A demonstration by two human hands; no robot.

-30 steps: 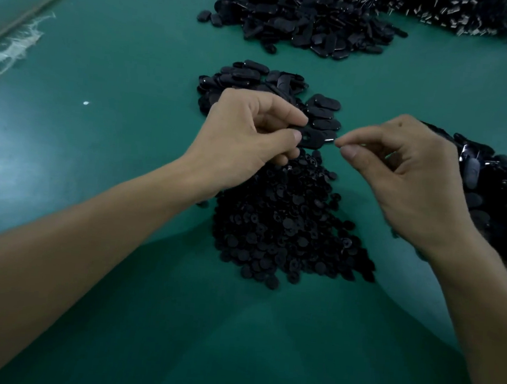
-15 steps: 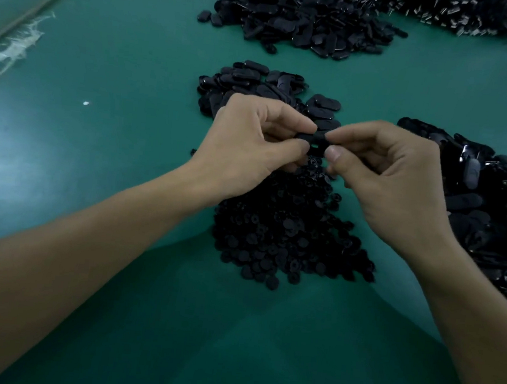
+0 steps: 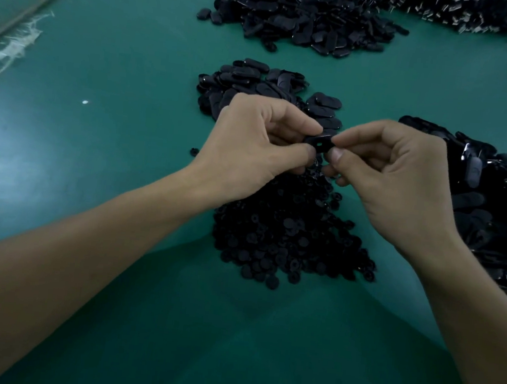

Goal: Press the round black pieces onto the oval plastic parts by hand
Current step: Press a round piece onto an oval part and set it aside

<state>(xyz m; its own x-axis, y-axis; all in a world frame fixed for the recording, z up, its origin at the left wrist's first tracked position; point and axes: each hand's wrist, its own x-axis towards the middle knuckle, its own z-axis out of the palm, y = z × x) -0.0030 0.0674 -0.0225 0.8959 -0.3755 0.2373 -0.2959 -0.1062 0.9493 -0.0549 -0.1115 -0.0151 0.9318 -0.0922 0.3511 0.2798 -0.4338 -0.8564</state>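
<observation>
**Both hands pinch one oval part above the round pieces**

Much of the oval part is hidden. The left hand covers its left end with thumb and forefinger curled onto it. The right hand pinches its right end the same way. Only a short dark middle stretch shows between the fingertips, with a small pale opening in it. Whether a round piece already sits on the part cannot be made out. The other fingers of both hands are curled under, and what they touch is out of sight.

The part is held in the air at the middle of the view, over the far edge of the heap of round pieces. The wrists hide part of that heap. Behind the hands lies a small pile of ovals, with its near side covered by the knuckles. A larger oval pile is cut off by the top edge. The glossy pile on the right is cut off by the right edge. A fifth pile at the top right shows thin bright glints, too small to identify.

The round pieces are small, matte black discs, and some have a centre hole. The ovals are flat, smooth, round-ended black plastic. The table is smooth green with a soft sheen. A frayed white strip lies at its left, near a white speck.
</observation>
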